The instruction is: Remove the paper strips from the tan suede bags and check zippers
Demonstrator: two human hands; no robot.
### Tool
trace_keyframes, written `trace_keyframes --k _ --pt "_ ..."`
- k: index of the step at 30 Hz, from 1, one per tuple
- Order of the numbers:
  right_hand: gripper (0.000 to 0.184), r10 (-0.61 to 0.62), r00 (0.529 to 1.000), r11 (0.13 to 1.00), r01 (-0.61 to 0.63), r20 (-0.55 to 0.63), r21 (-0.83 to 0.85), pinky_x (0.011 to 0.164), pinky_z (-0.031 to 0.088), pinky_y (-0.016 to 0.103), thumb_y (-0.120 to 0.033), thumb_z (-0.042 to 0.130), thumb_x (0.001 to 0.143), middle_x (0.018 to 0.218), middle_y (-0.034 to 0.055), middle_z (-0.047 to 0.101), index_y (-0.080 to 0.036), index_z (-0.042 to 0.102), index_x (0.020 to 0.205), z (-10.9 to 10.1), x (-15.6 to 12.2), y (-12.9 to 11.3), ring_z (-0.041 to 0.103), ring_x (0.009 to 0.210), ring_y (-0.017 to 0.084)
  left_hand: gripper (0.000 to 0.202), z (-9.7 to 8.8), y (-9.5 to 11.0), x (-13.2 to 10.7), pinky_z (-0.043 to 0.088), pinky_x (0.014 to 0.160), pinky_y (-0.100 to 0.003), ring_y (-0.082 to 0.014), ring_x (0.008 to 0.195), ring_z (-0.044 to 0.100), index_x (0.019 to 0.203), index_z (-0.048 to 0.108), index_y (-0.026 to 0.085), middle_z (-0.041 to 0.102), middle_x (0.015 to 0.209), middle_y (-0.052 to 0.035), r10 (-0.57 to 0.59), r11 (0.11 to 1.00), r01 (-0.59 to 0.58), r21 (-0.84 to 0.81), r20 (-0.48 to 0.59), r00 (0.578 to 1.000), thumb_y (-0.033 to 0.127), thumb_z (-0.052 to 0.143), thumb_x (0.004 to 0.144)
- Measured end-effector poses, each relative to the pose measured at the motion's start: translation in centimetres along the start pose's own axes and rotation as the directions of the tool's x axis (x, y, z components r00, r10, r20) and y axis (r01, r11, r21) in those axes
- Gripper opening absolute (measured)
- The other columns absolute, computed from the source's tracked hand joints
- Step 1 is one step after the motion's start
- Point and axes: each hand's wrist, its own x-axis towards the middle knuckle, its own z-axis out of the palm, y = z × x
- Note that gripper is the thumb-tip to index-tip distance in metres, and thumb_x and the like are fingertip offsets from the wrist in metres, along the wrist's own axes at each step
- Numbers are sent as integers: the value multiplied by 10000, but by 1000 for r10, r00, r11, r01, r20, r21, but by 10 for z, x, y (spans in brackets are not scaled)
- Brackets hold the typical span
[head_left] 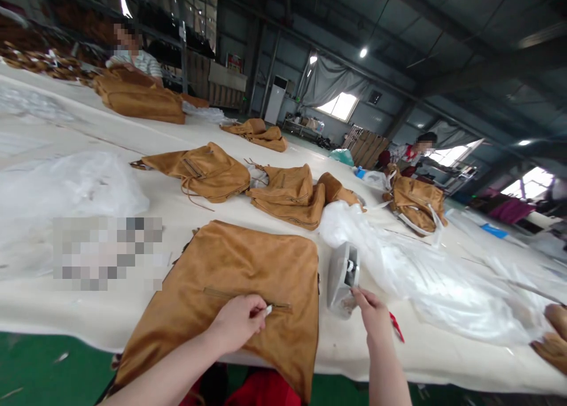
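A tan leather bag (248,258) lies flat before me, its lower edge hanging over the table's front. Over its zip (281,307), my left hand (237,323) is closed in a pinch on a small white piece (268,310), perhaps paper or tape; its kind is unclear. To the right of the bag stands a grey tape dispenser (337,282). My right hand (370,308) touches its near end with thumb and fingers pressed together. Whatever lies between those fingertips is too small to make out.
More tan bags (287,187) lie further back on the pale tabletop (88,317). Clear plastic wrapping (425,276) spreads at right, with another heap (88,181) at left. A red object (397,327) rests beside my right wrist. Two people (133,57) are at work beyond.
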Motion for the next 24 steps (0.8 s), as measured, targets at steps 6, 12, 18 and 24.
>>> trace_keyframes --k 6,12,18,24 --pt "391 -45 995 991 56 -91 118 804 487 381 -550 705 635 932 114 716 -184 747 765 7 -18 2 634 920 280 248 2 1 1 462 621 -211 -146 646 665 783 627 198 694 660 14 -18 992 18 -123 2 1000 371 462 852" --pt "379 -64 976 993 84 -209 85 727 472 343 -571 683 695 1084 130 655 -199 728 753 6 -53 -6 587 1010 284 199 3 1 2 463 606 -216 -146 642 670 793 588 195 700 691 10 -59 990 59 -130 6 998 334 459 854" --pt "422 125 987 990 -117 -106 73 609 447 317 -613 677 683 824 74 672 -203 711 776 8 -65 4 602 727 226 110 3 12 -4 444 668 -219 -149 756 669 800 592 217 724 796 10 -22 999 24 30 -67 998 229 488 838" --pt "513 307 945 881 -327 113 343 474 436 295 -645 763 535 576 19 627 -183 648 726 8 -63 27 520 492 168 103 9 4 -6 466 742 -230 -144 773 671 881 576 212 715 809 6 79 994 -86 -60 -106 991 185 479 860"
